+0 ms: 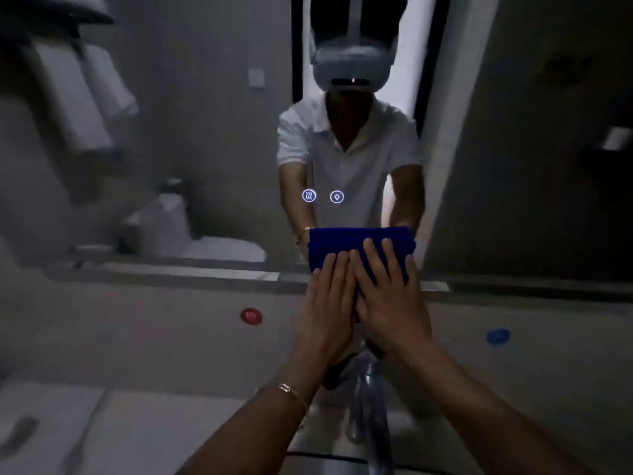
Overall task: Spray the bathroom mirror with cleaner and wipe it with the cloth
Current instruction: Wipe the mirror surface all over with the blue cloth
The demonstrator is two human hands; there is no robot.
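mirror (205,149): two hands (325,303) (390,299) press one blue cloth (337,249).

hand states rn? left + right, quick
Left hand: open, straight fingers pressing the blue cloth against the mirror.
Right hand: open, straight fingers pressing the same cloth.

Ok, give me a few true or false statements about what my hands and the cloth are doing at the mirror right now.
1. The left hand and right hand both press the cloth against the mirror. True.
2. The cloth is red. False: it is blue.
3. A bracelet sits on the right wrist. False: it is on the left wrist.
4. Two lit icons glow on the mirror. True.
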